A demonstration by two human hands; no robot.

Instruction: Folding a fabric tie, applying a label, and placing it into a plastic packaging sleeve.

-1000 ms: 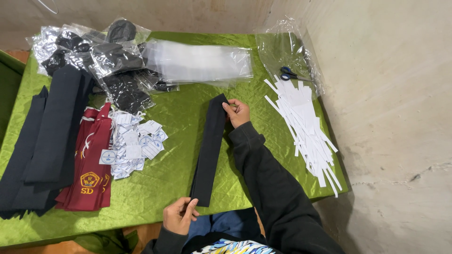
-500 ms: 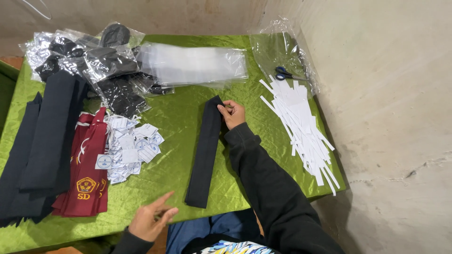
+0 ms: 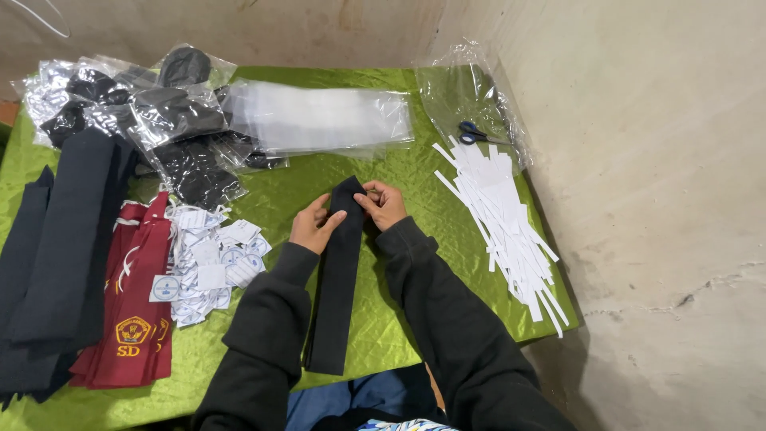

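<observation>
In the head view, a long black cloth strip [image 3: 339, 279] lies on the green table cover [image 3: 415, 311], running from the middle toward 6 o'clock. Both hands are at its far end. The left hand [image 3: 315, 225] lies on the cloth with fingers narrow and rather flat. The right hand [image 3: 384, 203] pinches the top corner with fingers closed on the edge.

I judge the step in hand is fixing or folding the upper end of the strip. The next move, I think, needs a steady pinch so the end stays straight.

Counts: one strip in the hands, one pair of blue scissors [image 3: 472, 132] at 1 o'clock. The white paper strips [image 3: 511, 223] at 3 o'clock, the small round tags [image 3: 209, 263] at 9 o'clock and the plastic bags [image 3: 319, 120] at 12 o'clock are too many to count. Dark cloth pieces [image 3: 64, 239] and red ones [image 3: 132, 319] lie at 8 o'clock; their number I cannot tell.
</observation>
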